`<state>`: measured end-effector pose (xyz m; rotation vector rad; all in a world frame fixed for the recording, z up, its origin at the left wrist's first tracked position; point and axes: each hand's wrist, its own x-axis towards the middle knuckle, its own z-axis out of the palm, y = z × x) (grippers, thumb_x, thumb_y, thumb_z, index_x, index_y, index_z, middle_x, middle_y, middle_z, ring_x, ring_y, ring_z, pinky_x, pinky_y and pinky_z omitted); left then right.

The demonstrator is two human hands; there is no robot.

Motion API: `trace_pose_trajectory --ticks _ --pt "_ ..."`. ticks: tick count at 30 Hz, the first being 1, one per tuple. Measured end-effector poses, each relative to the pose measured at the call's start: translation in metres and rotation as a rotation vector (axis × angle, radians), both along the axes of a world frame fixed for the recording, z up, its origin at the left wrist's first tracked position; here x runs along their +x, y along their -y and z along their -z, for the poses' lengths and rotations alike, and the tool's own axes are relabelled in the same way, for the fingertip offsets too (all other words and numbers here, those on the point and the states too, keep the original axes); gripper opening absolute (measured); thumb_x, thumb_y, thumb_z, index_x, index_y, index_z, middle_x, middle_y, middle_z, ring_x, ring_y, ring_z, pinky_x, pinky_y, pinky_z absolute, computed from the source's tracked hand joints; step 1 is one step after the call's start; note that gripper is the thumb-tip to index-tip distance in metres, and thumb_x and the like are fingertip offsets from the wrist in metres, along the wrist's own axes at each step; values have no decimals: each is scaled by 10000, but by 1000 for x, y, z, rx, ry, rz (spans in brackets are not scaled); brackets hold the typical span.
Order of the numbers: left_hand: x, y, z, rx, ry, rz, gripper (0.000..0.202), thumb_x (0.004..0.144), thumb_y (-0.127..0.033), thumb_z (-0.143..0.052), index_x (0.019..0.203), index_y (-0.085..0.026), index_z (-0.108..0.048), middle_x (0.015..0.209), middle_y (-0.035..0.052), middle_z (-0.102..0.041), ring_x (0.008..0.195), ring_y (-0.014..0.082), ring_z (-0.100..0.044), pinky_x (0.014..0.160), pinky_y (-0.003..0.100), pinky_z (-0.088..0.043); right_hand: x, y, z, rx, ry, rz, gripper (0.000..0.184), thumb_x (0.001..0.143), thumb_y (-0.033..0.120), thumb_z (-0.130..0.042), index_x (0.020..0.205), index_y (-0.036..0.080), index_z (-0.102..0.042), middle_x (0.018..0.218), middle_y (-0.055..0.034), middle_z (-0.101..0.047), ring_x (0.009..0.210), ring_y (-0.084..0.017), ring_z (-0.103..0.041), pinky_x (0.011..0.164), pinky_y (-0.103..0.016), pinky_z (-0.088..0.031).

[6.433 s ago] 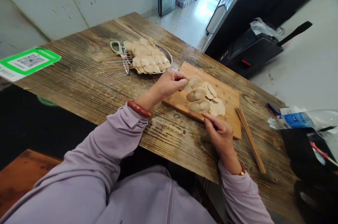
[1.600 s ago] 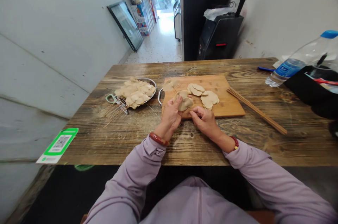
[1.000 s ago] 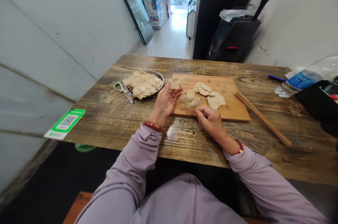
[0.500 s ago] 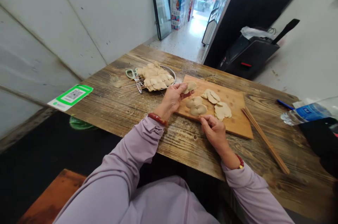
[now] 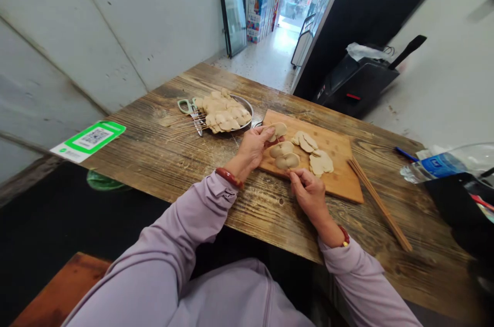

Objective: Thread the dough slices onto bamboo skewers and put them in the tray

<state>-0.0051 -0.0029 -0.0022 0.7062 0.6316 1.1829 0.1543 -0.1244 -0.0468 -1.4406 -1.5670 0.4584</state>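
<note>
My left hand pinches a thin, round beige slice between thumb and fingers, at the upper end of a thin skewer. Below it on that skewer sit more flat beige slices, overlapping. The skewer's lower end is between the thumb and fingers of my right hand. Both hands are over the near left part of a wooden cutting board. Two small piles of loose slices, one farther back and one nearer, lie on the board.
Left of the board, a metal plate carries heaped skewered slices. Green-handled scissors lie beside it. Bare skewers rest against the board's right side. A water bottle lies farther right; a QR-code card is at the left edge.
The view has shifted slightly, so the table's things appear a little farther left. Both hands keep their grips; the left hand's slice sits slightly closer to the slices below.
</note>
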Motion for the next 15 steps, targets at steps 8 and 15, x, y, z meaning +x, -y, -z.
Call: trace_pose_trajectory --ticks 8,15 --pt "6 3 4 -16 -16 -14 251 679 -280 -925 772 -118 -758 713 34 -722 654 127 -660 655 236 -510 -1 -1 1 18 16 7 245 985 372 -556 841 222 -685 550 40 -559 510 -146 -530 528 -280 -408" --pt "8 4 6 -38 -38 -71 252 652 -258 -925 777 -116 -758 737 36 -732 672 125 -662 630 219 -499 -2 -2 7 125 113 54 250 987 364 -552 850 227 -711 747 -49 -741 662 -195 -661 644 -317 -494"
